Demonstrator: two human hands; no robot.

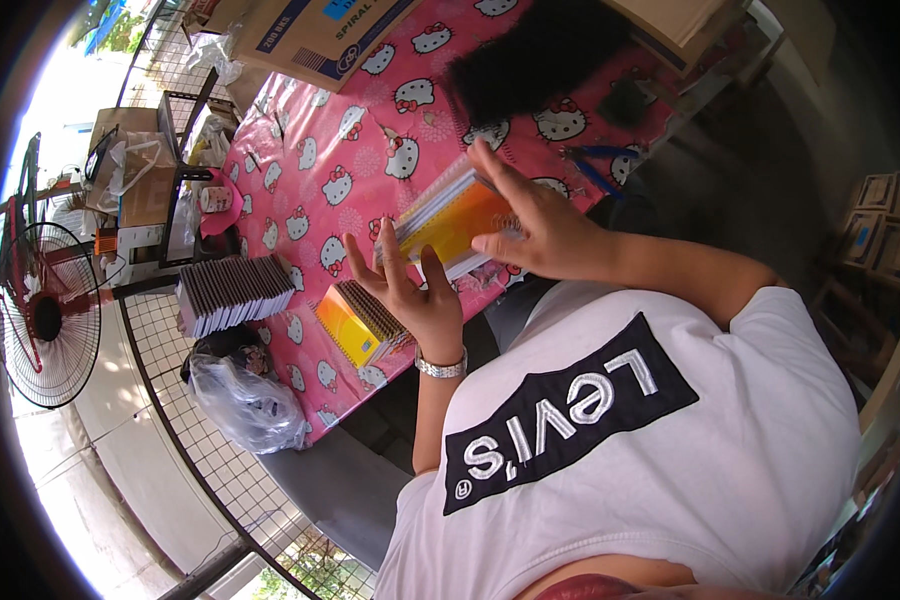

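Between my two hands, near the front edge of the table, is a stack of spiral notebooks [448, 228] with yellow-orange covers and white page edges. My left hand [410, 295], with a metal-band watch on its wrist, is at the left end of this stack, fingers spread. At its right end is my right hand [550, 225], index finger stretched up along the far side and thumb by the near cover. Whether either palm presses the notebooks I cannot tell. Just left of my left hand stands another stack of yellow spiral notebooks [348, 328].
A pink patterned cloth [315, 215] covers the table. At its left edge stands a row of notebooks [235, 292], with a plastic bag [255, 400] below. Cardboard boxes [310, 35], a black heap [535, 65] and blue-handled pliers [598, 165] lie farther back. A fan [48, 318] stands left.
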